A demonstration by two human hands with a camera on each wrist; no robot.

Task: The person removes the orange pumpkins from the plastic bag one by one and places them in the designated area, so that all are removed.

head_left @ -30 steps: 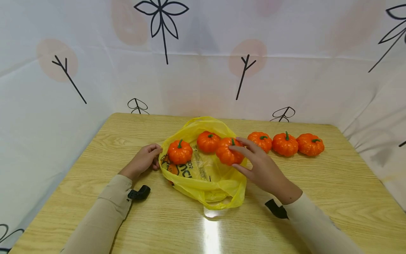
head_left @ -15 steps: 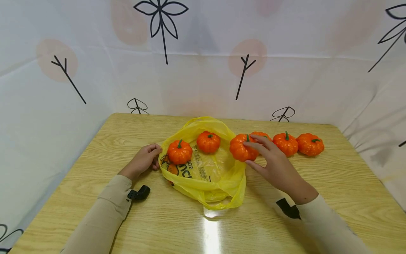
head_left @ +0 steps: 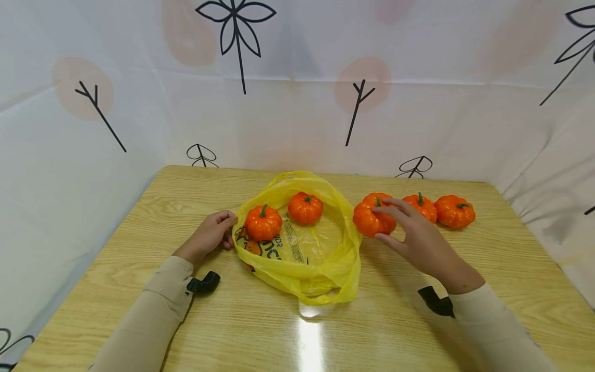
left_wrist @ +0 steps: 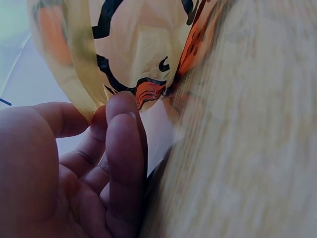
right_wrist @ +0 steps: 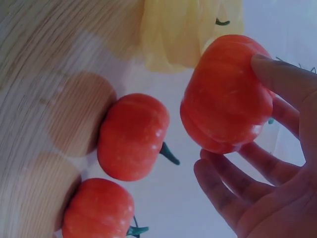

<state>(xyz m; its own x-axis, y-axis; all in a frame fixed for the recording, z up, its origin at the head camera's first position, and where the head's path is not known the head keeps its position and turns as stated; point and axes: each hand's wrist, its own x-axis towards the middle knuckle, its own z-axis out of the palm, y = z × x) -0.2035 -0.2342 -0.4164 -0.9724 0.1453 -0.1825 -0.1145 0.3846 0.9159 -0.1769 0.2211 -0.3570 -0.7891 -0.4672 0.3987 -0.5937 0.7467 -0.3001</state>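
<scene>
A yellow plastic bag lies with its mouth spread wide on the table. Its left rim is pinched between the thumb and fingers of my left hand; the left wrist view shows the bag film at the fingertips. Inside the bag sit two small orange pumpkins, one on the left and another farther back. Right of the bag, my right hand holds a third pumpkin with a green stem by thumb and fingers. In the right wrist view this held pumpkin is off the table.
Two pumpkins show on the table at the right, one partly behind my hand and the other at the row's end. The held pumpkin covers the row's left end. A patterned cloth hangs behind the table.
My right hand has carried its pumpkin rightward, from over the bag's right side to beyond its rim, in front of the row. My left hand has stayed on the rim.
</scene>
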